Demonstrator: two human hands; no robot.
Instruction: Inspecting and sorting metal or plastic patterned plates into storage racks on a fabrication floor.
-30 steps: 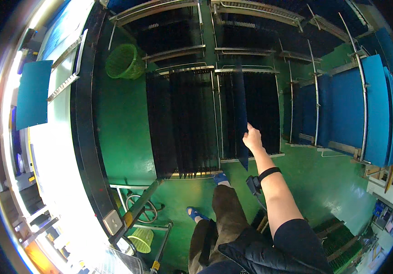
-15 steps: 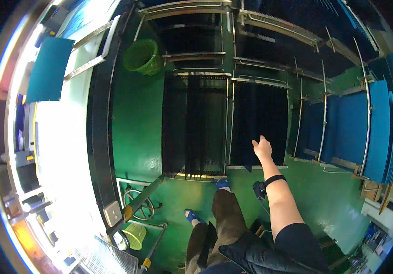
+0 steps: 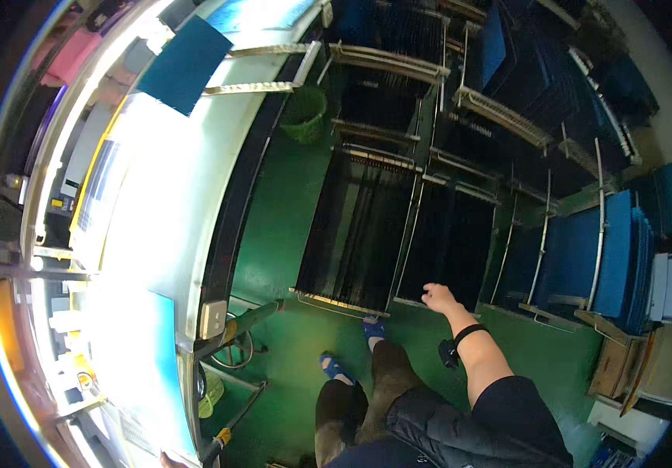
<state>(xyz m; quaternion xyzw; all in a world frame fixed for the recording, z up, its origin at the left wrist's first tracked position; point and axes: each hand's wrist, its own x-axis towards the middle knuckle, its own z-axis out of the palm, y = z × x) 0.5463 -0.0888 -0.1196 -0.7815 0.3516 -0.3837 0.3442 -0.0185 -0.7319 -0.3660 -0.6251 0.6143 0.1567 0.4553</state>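
Observation:
My right hand (image 3: 439, 298) hovers at the near edge of a metal drying rack (image 3: 410, 301) filled with dark sheets (image 3: 453, 242). Its fingers are loosely bent and a little apart, and I see nothing held in them. A black strap with a small dark device (image 3: 448, 352) is on the right wrist. At the lower left, a bright blue sheet (image 3: 166, 351) stands over the edge of the white lit table (image 3: 187, 195). Only a bit of my left hand (image 3: 167, 460) shows at the bottom of that sheet, closed on its lower edge; the rest lies outside the picture.
A second rack of dark sheets (image 3: 355, 234) stands left of the first. More racks with blue sheets (image 3: 613, 257) fill the right side. A teal sheet (image 3: 185, 66) rests at the table's far end. A green basket (image 3: 304, 113) stands on the green floor; a handwheel (image 3: 234, 351) sits below the table.
My view has turned and shifted left. My right hand has drawn back from over the dark sheets to the rack's near edge. The blue sheet and part of my left hand have come into view.

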